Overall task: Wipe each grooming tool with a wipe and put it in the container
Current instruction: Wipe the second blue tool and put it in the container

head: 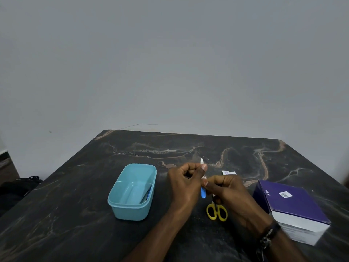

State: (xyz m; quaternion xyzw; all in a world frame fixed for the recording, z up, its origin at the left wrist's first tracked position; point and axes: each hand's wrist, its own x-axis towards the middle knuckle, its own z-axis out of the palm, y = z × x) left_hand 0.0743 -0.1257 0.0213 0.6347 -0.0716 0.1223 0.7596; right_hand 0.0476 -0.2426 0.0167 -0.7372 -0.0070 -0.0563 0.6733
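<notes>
The left hand (184, 181) is curled around the upper part of a slim grooming tool (202, 192), thumb and forefinger pinching it just below its pale tip; the tool stands nearly upright, its blue handle end poking out beneath both hands. The right hand (224, 188) pinches the same tool lower down, fingertips closed on the shaft. A wipe is presumably folded between those fingers, but it is too small to make out, so I cannot tell for sure.

The step in hand looks like wiping this tool. To do it well, the left hand should keep the top steady while the right draws its pinch along the full length, then the grips swap so the covered part gets cleaned too. A light roll of the tool would bring every side under the wipe.

Just right of the hands and nearer the person lie yellow-handled scissors (217, 211) on the table (75, 205), seemingly waiting their turn. Beyond the right hand lies a small torn sachet (228, 172). Further right of the hands sits a purple and white box (290, 207).

Left of the hands stands the light blue container (120, 203), open, with what looks like one tool already leaning inside; the wiped tool goes there, a short reach to the left
</notes>
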